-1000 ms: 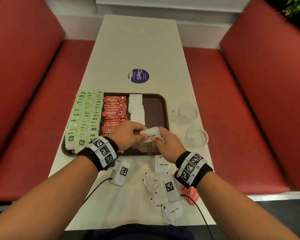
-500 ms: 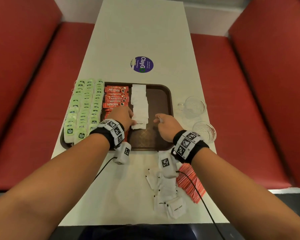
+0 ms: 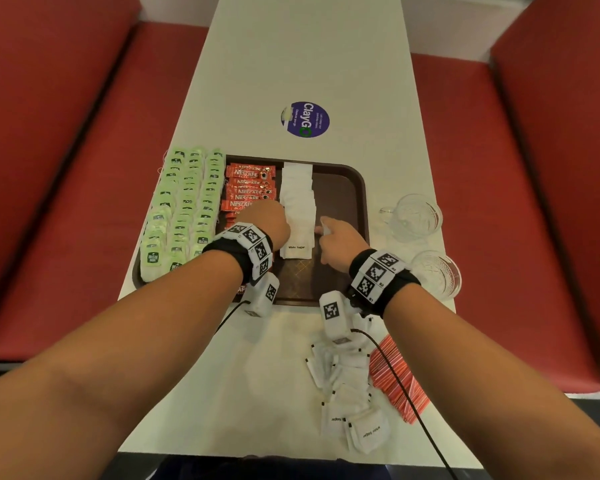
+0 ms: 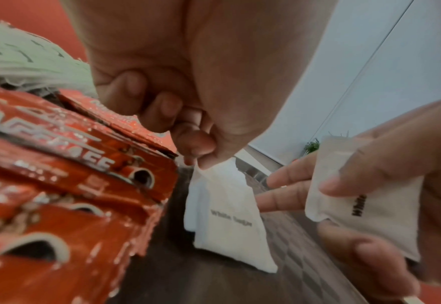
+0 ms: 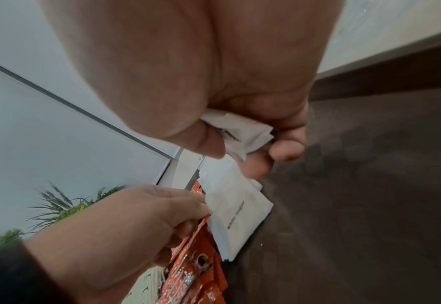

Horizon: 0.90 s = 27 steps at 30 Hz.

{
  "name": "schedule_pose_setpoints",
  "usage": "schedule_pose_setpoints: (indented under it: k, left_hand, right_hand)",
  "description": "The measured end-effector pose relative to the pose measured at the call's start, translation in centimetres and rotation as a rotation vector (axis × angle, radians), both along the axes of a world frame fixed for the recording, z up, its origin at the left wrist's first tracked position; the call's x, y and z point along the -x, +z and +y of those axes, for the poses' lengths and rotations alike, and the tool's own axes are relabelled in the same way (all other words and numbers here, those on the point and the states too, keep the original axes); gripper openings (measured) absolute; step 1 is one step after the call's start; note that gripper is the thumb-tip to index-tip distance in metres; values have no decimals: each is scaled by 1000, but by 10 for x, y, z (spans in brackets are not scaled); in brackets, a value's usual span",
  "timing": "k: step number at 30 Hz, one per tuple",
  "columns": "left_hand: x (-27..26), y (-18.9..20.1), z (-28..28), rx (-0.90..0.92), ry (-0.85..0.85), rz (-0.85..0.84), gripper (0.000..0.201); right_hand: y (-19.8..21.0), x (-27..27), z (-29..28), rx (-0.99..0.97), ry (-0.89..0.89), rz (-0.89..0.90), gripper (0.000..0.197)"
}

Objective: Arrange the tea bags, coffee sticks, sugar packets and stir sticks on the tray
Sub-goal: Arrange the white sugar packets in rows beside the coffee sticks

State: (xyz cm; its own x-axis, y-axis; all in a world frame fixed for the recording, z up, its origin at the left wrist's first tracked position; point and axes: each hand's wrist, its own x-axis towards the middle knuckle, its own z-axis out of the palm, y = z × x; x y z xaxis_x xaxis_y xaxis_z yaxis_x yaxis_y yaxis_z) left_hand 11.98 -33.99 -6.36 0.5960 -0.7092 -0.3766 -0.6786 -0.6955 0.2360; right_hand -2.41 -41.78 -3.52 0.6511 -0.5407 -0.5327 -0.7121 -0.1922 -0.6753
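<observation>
Stretching away between two red bench seats (image 3: 66,174), the long white table (image 3: 309,64) carries one brown tray (image 3: 357,188) near its near end, and on that tray the goods lie in columns: pale green tea bags (image 3: 184,202) in three columns at the left, too many and too overlapped to count, then one column of red coffee sticks (image 3: 250,185) with about five showing beyond the wrist, then one column of white sugar packets (image 3: 298,206), overlapped so their number cannot be told. The right part of the tray is bare brown surface. Just right of the tray stand two clear glass cups (image 3: 416,216), one nearer than the other. A round purple sticker (image 3: 305,119) lies on the table beyond the tray. On the near right of the table sit a loose heap of sugar packets (image 3: 347,396), roughly a dozen, and beside them on the right a bundle of red stir sticks (image 3: 399,379), uncountable. The left hand (image 3: 269,221) is over the coffee sticks, its fingers curled, thumb and forefinger pinching the far left corner of the nearest packet in the column (image 4: 227,218). The right hand (image 3: 340,240) hovers just right of that column, its thumb and curled fingers pinching another sugar packet (image 5: 240,131), held apart from the row.
</observation>
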Motion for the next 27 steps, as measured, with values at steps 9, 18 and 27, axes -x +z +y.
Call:
schedule_pose_setpoints:
  k: [9,18,27]
  left_hand:
    - [-17,-4,-11,71,48,45,19]
    - [-25,-4,-12,59,-13,52,23]
    - [-8,-5,22,30,-99,-34,23]
  right_hand:
    - [2,-14,-7,74,-4,17,54]
    - [-3,-21,-8,47,-6,-4,51]
    - [-11,-5,-4,96,-34,46,15]
